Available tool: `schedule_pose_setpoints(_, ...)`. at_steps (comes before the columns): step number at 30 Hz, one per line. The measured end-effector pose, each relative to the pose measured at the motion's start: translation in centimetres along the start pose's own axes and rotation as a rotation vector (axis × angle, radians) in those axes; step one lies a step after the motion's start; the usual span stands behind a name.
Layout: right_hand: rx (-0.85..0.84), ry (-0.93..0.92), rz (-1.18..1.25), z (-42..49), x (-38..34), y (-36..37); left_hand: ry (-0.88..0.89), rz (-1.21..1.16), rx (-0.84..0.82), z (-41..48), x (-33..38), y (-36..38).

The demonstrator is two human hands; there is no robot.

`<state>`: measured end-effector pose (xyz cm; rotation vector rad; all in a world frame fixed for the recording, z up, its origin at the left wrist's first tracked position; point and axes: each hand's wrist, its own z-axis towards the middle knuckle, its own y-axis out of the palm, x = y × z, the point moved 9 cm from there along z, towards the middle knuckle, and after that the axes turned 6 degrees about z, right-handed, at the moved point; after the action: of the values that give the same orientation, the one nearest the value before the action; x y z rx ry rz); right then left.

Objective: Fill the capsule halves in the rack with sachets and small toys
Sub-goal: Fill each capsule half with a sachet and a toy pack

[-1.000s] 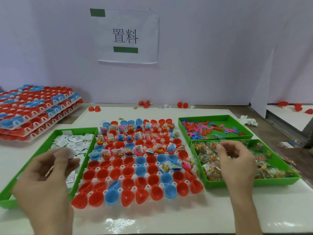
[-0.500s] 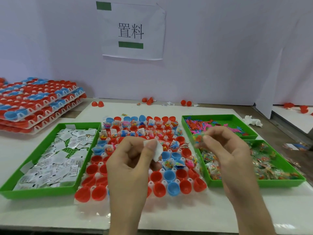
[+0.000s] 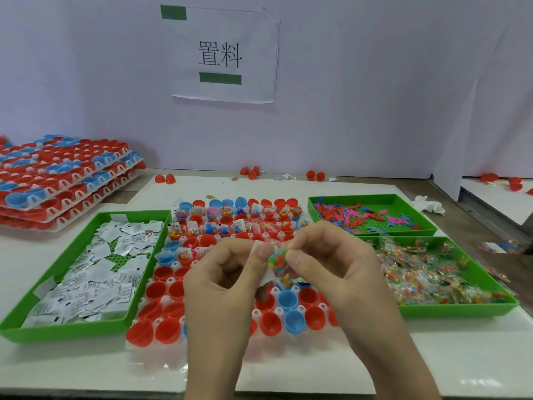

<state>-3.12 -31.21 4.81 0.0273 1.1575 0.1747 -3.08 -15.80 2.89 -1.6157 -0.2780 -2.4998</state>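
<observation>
Head view: both hands are hovering over the rack [image 3: 165, 300] on the counter [image 3: 317, 362].
Left hand [image 3: 225, 287]: is pinching a white sachet [image 3: 266, 280].
Right hand [image 3: 337, 269]: is pinching a toy bag [image 3: 277, 259] just beside the sachet.
Sachet tray [image 3: 72, 332]: is sitting at the rack's 9 o'clock.
Bag tray [image 3: 461, 310]: is sitting at its 3 o'clock.

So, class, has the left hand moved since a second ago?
Yes. The left hand, pinching a white sachet, has travelled rightwards from over the green sachet tray to above the capsule rack, meeting the right hand, which pinches a toy packet.
</observation>
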Motion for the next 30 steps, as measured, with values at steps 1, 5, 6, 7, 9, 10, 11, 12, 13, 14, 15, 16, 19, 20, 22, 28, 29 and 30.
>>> schedule_pose_setpoints(1, 0.007, -0.002, 0.0, 0.0, 0.0, -0.1, -0.003, 0.0, -0.016, 0.0, -0.1, 0.1)
schedule_pose_setpoints(5, 0.044, -0.005, -0.028, 0.2, 0.3, -0.5, -0.029, 0.005, -0.078, 0.1, -0.5, 0.2)
schedule_pose_setpoints(6, 0.062, -0.01, -0.026, 0.2, 0.4, -0.7, -0.029, 0.024, -0.07, 0.2, -0.6, -0.4)
schedule_pose_setpoints(7, 0.081, -0.014, -0.02, 0.2, 0.4, -1.1, -0.029, 0.057, -0.035, 0.5, -0.8, -1.4)
schedule_pose_setpoints(9, 0.117, -0.027, -0.007, 0.2, 0.3, -1.9, -0.042, 0.141, 0.135, 1.4, -1.8, -5.7)
schedule_pose_setpoints(10, 0.136, -0.034, -0.002, 0.2, 0.2, -2.4, -0.046, 0.207, 0.238, 1.9, -2.3, -8.3)
schedule_pose_setpoints(11, 0.156, -0.038, 0.0, 0.3, 0.2, -2.9, -0.048, 0.284, 0.309, 2.3, -2.7, -10.8)
schedule_pose_setpoints(12, 0.179, -0.039, -0.002, 0.3, 0.2, -3.4, -0.067, 0.347, 0.341, 2.5, -3.2, -12.9)
schedule_pose_setpoints(13, 0.202, -0.037, -0.008, 0.3, 0.4, -3.8, -0.102, 0.395, 0.342, 2.7, -3.8, -14.2)
schedule_pose_setpoints(14, 0.222, -0.03, -0.016, 0.4, 0.5, -4.1, -0.143, 0.443, 0.316, 2.8, -4.3, -14.9)
schedule_pose_setpoints(15, 0.236, -0.019, -0.024, 0.4, 0.7, -4.3, -0.174, 0.499, 0.283, 2.8, -4.6, -15.1)
schedule_pose_setpoints(16, 0.243, -0.01, -0.029, 0.4, 0.8, -4.3, -0.193, 0.557, 0.259, 2.6, -4.7, -14.9)
schedule_pose_setpoints(19, 0.228, 0.0, -0.029, 0.4, 1.1, -3.7, -0.17, 0.643, 0.239, 2.4, -3.5, -13.2)
schedule_pose_setpoints(20, 0.219, -0.002, -0.031, 0.4, 1.1, -3.4, -0.142, 0.651, 0.228, 2.4, -2.8, -12.4)
schedule_pose_setpoints(22, 0.196, -0.012, -0.036, 0.4, 0.9, -2.8, -0.085, 0.595, 0.132, 2.4, -1.5, -9.8)
schedule_pose_setpoints(28, 0.095, -0.036, -0.032, 0.4, 0.8, -0.2, 0.0, 0.272, -0.203, 0.2, 0.4, -0.9)
schedule_pose_setpoints(29, 0.077, -0.045, -0.044, 0.3, 0.7, 0.1, 0.038, 0.272, -0.189, 0.1, 0.7, -0.4)
schedule_pose_setpoints(30, 0.069, -0.053, -0.059, 0.3, 0.6, 0.3, 0.067, 0.261, -0.168, 0.0, 1.0, -0.2)
